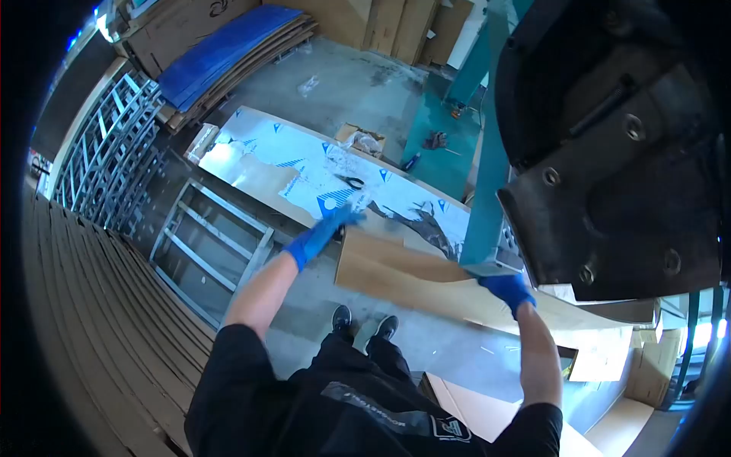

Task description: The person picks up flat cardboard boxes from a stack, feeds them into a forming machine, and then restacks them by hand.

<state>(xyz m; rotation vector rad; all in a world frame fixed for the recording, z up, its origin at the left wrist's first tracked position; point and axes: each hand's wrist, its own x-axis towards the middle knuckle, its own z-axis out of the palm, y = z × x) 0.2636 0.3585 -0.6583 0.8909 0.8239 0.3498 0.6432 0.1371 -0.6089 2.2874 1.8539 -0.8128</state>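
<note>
My left hand [324, 234], in a blue glove, reaches over the near edge of the workbench [255, 179]. Its fingers look stretched forward, though motion blurs them, and I see nothing held in them. My right hand [509, 290], also gloved in blue, is closed at the near end of a grey metal piece [493, 269]; the fingertips are hidden. Between the hands lies a bent sheet of brown cardboard [396, 268] along the bench edge. Black-handled pliers [350, 182] rest on the printed film beyond my left hand. Crumpled dark film [422, 225] lies to their right.
A large dark machine part with bolt holes [609, 183] hangs at upper right, beside a green post [491, 137]. Stacked cardboard [99, 320] fills the left side. A metal frame [221, 228] leans left of the bench. A small open carton [362, 141] stands behind it.
</note>
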